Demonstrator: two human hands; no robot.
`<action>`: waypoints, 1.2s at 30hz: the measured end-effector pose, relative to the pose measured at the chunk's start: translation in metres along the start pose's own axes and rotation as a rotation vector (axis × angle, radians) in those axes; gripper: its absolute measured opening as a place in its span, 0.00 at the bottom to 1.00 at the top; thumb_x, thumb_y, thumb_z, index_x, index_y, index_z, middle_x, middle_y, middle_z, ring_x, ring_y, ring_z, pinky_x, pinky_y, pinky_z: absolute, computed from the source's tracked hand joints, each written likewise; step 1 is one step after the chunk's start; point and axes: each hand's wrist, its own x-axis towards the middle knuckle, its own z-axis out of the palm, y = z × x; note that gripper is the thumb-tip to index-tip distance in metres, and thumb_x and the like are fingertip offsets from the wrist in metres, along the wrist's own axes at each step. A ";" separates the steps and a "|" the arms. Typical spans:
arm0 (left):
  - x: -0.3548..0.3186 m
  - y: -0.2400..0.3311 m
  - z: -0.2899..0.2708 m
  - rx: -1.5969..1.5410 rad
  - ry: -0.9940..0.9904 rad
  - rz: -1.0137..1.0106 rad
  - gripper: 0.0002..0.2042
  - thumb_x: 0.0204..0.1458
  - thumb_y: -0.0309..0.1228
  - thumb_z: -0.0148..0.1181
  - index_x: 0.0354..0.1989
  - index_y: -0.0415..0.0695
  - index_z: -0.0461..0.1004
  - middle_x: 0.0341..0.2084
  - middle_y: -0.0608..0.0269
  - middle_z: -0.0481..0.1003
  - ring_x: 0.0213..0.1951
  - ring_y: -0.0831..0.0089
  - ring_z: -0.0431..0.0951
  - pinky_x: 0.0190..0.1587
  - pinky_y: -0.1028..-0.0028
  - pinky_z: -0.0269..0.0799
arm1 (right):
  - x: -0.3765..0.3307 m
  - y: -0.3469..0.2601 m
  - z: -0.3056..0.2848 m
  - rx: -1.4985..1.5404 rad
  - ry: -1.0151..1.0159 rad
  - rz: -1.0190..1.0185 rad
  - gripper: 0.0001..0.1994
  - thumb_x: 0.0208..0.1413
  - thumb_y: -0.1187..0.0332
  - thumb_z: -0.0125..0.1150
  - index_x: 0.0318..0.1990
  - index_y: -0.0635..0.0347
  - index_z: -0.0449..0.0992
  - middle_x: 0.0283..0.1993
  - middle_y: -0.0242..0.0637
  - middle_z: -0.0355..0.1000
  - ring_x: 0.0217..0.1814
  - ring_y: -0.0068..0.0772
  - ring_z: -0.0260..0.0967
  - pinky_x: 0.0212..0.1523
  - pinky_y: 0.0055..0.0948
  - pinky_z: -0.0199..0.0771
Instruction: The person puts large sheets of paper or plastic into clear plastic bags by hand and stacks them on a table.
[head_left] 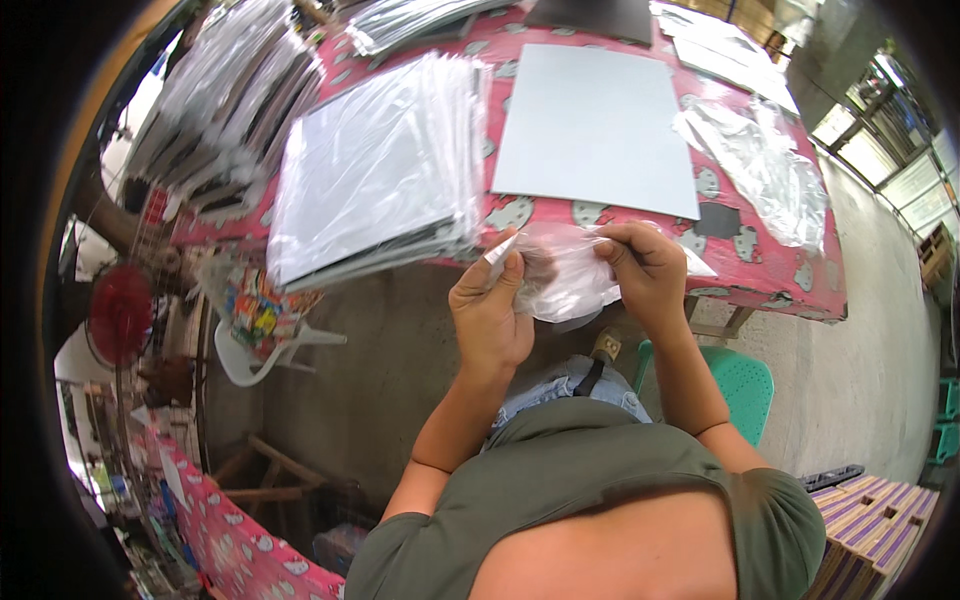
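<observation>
Between my two hands, in front of the table's near edge, is a clear plastic bag [575,275], crumpled and shiny. My left hand [492,305] pinches its left side, thumb uppermost, beside a white corner. The bag's right side is gripped by my right hand [645,265], with thumb and fingers pressed together. Just beyond the bag, a flat pale grey board [598,130] lies on the pink patterned tablecloth [770,275]. To its left is a stack of plastic-wrapped boards [375,165]. A loose heap of clear plastic bags [765,170] rests right of the board.
Another tall stack of wrapped sheets [220,100] stands at the far left. A small dark grey square [718,220] lies near the table's front edge. A green stool [735,390] is at my right, a white chair [245,350] with colourful packets at left, and a wooden crate [870,530] lower right.
</observation>
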 end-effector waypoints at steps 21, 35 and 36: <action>-0.034 0.098 -0.182 -0.601 -0.828 -0.142 0.24 0.49 0.47 0.46 0.47 0.40 0.56 0.45 0.60 0.63 0.43 0.71 0.66 0.44 0.73 0.63 | -0.075 0.001 0.031 0.033 -1.589 0.058 0.15 0.39 0.67 0.63 0.35 0.66 0.73 0.30 0.38 0.72 0.31 0.29 0.69 0.29 0.29 0.69; 0.001 0.100 -0.181 0.016 -0.324 -0.567 0.11 0.41 0.24 0.58 0.33 0.33 0.69 0.29 0.56 0.73 0.29 0.70 0.74 0.32 0.73 0.71 | -0.081 0.067 -0.030 0.021 -1.285 0.323 0.15 0.44 0.60 0.60 0.32 0.64 0.75 0.32 0.39 0.72 0.37 0.29 0.69 0.37 0.29 0.69; -0.002 0.095 -0.185 0.192 -0.261 -0.113 0.14 0.44 0.30 0.57 0.37 0.32 0.68 0.29 0.53 0.73 0.28 0.68 0.74 0.32 0.72 0.73 | -0.083 0.078 -0.023 -0.295 -1.532 0.163 0.16 0.43 0.59 0.61 0.33 0.64 0.75 0.31 0.39 0.72 0.36 0.29 0.70 0.36 0.29 0.69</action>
